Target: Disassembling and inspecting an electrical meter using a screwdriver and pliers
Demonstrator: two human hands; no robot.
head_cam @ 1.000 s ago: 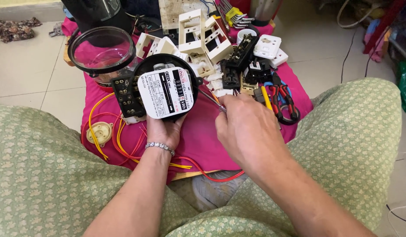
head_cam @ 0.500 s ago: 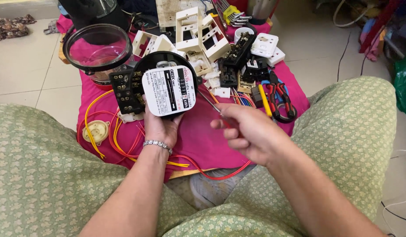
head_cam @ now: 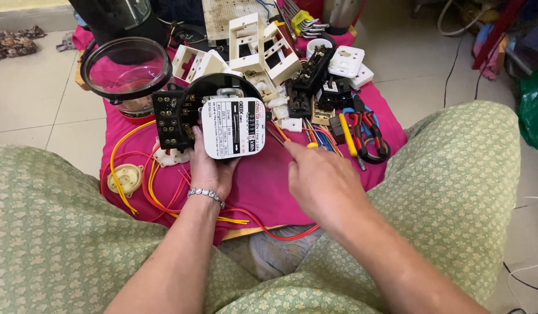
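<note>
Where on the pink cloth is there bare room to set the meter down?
Bare cloth lies between the left hand, the right hand and the red wire at the near edge. The far side is crowded: white switch frames, black parts and pliers. Left of the meter, wires cover the cloth.

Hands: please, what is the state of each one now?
Left hand: closed, holding the black electric meter.
Right hand: closed on a thin screwdriver.
</note>
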